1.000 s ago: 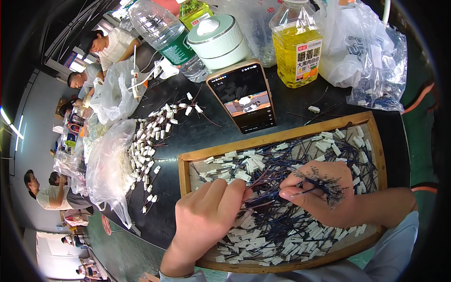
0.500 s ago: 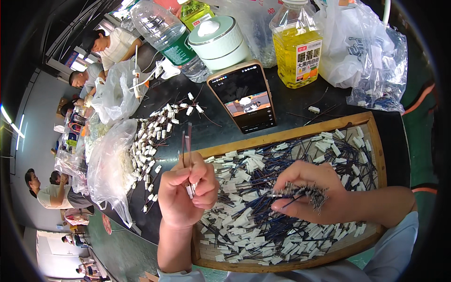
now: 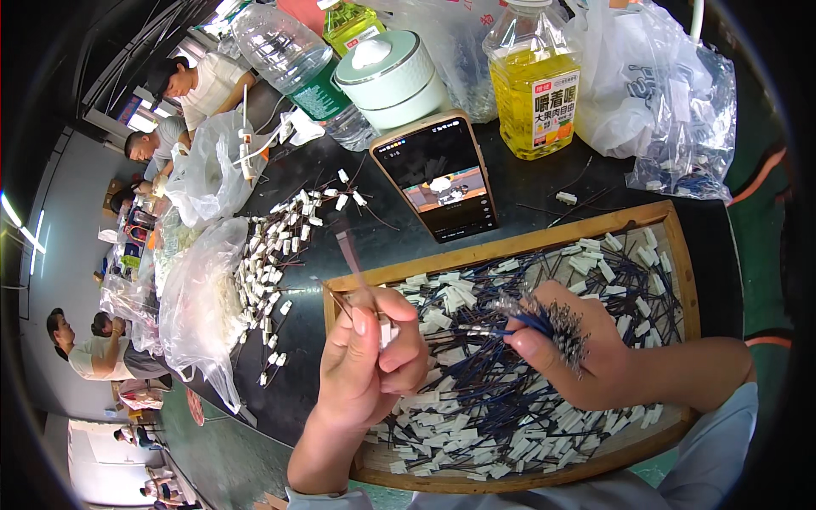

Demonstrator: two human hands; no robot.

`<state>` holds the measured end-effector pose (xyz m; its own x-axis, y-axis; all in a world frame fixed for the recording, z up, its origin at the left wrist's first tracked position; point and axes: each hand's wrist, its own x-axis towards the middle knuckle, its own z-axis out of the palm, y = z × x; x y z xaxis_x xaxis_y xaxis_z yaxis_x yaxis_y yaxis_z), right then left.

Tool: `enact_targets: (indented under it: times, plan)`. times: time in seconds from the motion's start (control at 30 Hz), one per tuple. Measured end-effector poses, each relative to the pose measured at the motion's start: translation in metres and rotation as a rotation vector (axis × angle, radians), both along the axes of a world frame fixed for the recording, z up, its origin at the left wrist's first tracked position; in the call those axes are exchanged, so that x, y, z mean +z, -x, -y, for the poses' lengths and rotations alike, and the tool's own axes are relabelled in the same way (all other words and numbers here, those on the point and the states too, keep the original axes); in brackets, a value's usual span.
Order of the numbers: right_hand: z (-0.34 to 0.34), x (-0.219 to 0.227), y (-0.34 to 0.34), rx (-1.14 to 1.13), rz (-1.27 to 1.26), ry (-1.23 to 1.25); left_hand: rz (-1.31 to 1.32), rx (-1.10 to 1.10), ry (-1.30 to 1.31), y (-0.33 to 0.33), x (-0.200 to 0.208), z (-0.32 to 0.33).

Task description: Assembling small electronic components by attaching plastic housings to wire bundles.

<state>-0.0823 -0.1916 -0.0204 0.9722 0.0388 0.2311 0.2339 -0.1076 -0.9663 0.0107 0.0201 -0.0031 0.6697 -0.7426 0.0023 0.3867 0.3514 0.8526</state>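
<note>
My left hand (image 3: 361, 374) is closed in a pinch on a small white plug connector (image 3: 387, 331). Thin brownish wires, partly smeared, stick up from between its fingers. Wrapped round a bundle of dark blue wires (image 3: 544, 321) is my right hand (image 3: 595, 353); many small metal terminals show at the bundle's ends. From its thumb and fingertip one or two wires point left toward the connector, apart from it. Both hands are above a wooden-rimmed tray (image 3: 682, 289) heaped with white connectors on dark wires (image 3: 501, 425).
Left of the tray lies a pile of wired white connectors (image 3: 263, 263) beside a clear plastic bag (image 3: 200, 289). Behind the tray stand a phone (image 3: 438, 174), a pale green lidded pot (image 3: 391, 76), a water bottle (image 3: 297, 68) and a yellow drink bottle (image 3: 534, 85). Other people sit farther left.
My left hand has moved right, turning the white connector toward my right hand. My right hand has turned, and one or two wires now stick out leftward from its fingertips.
</note>
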Motion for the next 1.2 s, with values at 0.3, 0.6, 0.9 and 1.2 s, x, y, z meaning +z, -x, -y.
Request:
enact_targets:
  times: [0.3, 0.6, 0.9, 1.2]
  plan:
    - [-0.003, 0.007, 0.003, -0.019, 0.128, -0.01, 0.221, -0.012, -0.181, 0.015, 0.0, 0.003]
    - [-0.005, -0.005, 0.001, -0.054, 0.293, -0.047, 0.536, 0.034, -0.207, 0.019, -0.007, 0.003]
    - [-0.003, -0.013, 0.002, 0.1, 0.248, -0.06, 1.075, 0.008, -0.428, 0.021, -0.003, 0.011]
    - [0.003, -0.002, 0.0, 0.154, 0.064, -0.042, 1.111, 0.208, -0.369, 0.019, -0.007, 0.011]
